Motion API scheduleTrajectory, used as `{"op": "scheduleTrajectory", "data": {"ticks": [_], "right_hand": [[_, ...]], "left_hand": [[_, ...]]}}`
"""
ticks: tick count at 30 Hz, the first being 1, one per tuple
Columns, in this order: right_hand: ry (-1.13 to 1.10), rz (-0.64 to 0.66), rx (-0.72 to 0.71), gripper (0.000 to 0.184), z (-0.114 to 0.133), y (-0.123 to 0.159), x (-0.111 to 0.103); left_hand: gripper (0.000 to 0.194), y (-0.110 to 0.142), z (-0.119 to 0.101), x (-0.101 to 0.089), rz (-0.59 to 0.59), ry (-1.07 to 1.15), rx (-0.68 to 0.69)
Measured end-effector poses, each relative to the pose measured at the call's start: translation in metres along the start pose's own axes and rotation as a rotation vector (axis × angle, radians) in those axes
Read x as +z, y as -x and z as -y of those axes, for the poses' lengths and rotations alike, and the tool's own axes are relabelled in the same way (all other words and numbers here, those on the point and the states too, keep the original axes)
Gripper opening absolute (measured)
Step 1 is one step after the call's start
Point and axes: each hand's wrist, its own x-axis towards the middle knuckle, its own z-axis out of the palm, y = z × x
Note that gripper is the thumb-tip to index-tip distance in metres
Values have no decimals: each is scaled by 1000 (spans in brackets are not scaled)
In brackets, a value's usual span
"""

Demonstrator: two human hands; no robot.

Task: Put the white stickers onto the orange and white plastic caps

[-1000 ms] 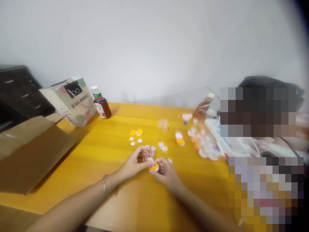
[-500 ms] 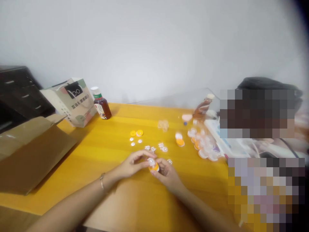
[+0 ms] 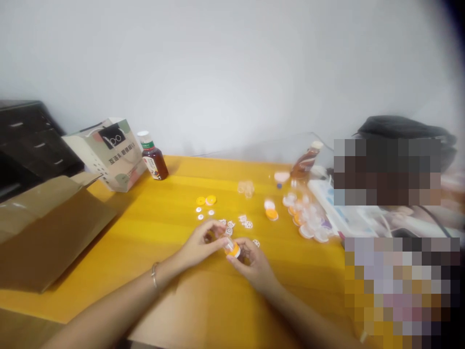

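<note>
The cap (image 3: 232,249) is held above the near part of the table (image 3: 181,300), its clear top (image 3: 228,244) pinched by the thumb and fingers of the left hand (image 3: 204,245) and its orange-and-white base (image 3: 235,250) gripped by the right hand (image 3: 256,266). It is judged to be light, stiff plastic, perhaps slippery along the clear wall, so a hold is best taken around the base.
</note>
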Motion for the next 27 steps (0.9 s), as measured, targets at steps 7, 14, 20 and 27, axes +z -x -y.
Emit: {"op": "scheduleTrajectory", "data": {"ticks": [7,14,20,27], "right_hand": [[270,48,-73,13,2,1,-1],[119,104,-92,16,0,3,0],[-129,90,-35,24,-9,-3,-1],[-21,96,-92,34,5,2,-3]], "left_hand": [[26,6,-2,12,45,-117,-46],[24,7,-6,9,86,-35,-5],[25,4,1,13,-3,163,-19],[31,0,6,9,132,179,50]]}}
